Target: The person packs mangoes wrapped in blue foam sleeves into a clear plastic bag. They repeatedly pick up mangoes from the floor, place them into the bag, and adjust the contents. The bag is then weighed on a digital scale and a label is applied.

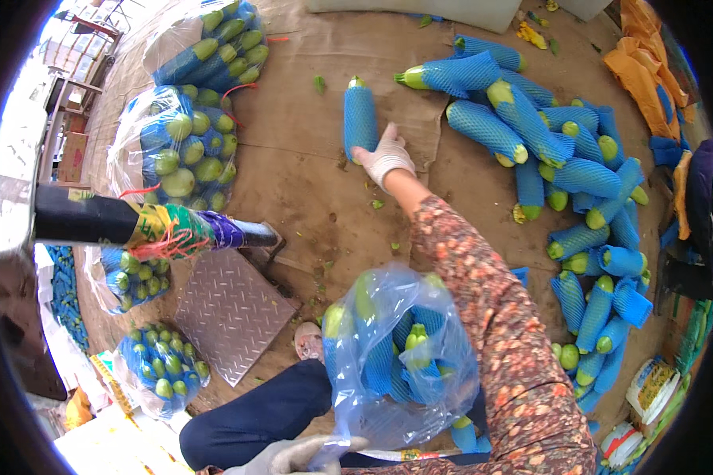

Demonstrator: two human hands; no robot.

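My right hand [387, 156], in a white glove, reaches out to a zucchini [360, 119] in a blue foam net sleeve on the brown ground sheet. The thumb touches its near end while the fingers are apart beside it. Between my legs stands a clear plastic bag [451, 388] with several sleeved zucchini [417, 339] inside, stems up. At the lower edge my left hand [289, 457], also gloved, is closed on the bag's rim; its fingertips are partly hidden by the plastic.
A loose pile of sleeved zucchini [582, 182] spreads along the right. Filled clear bags [178, 150] line the left side. A platform scale [234, 313] with a dark post [87, 219] stands left of my knee. Orange cloth [646, 63] lies at the far right.
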